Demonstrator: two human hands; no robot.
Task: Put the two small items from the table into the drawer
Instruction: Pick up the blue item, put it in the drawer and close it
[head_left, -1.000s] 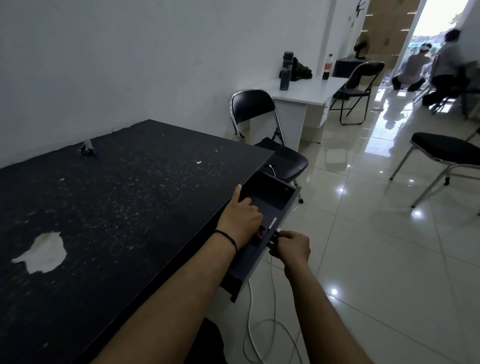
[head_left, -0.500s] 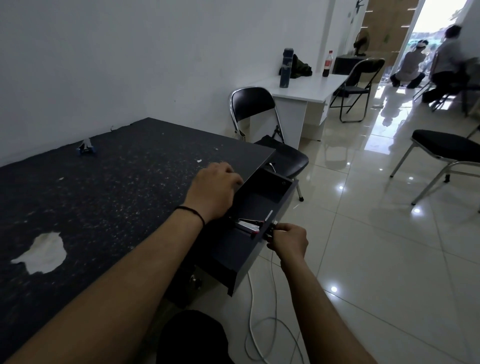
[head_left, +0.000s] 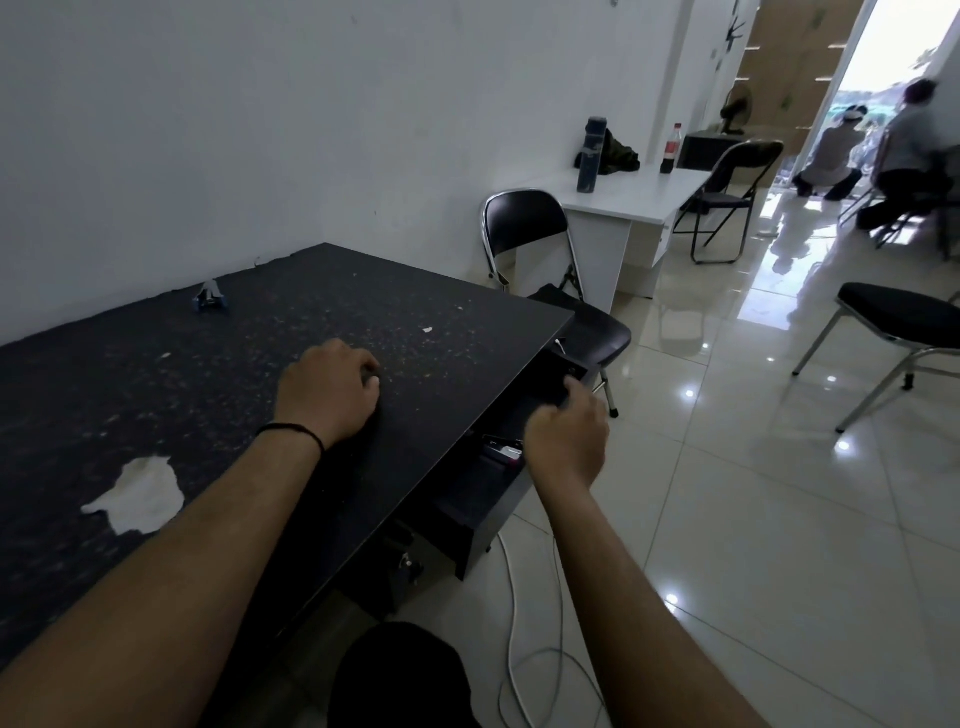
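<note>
I see the open drawer (head_left: 483, 499) under the table (head_left: 260, 374) edge holding one small item (head_left: 501, 448) with a red end; a second I cannot make out. My right hand (head_left: 567, 436) clenches the drawer front just beside that item. My left hand (head_left: 330, 392) rests curled on the tabletop; whether it grasps anything, I cannot tell.

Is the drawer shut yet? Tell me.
No: the drawer juts out open from under the table, the right hand at its front edge.

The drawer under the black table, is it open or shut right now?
Open. The drawer sticks out past the table edge, a small item shows inside, and the right hand is at its front.
</note>
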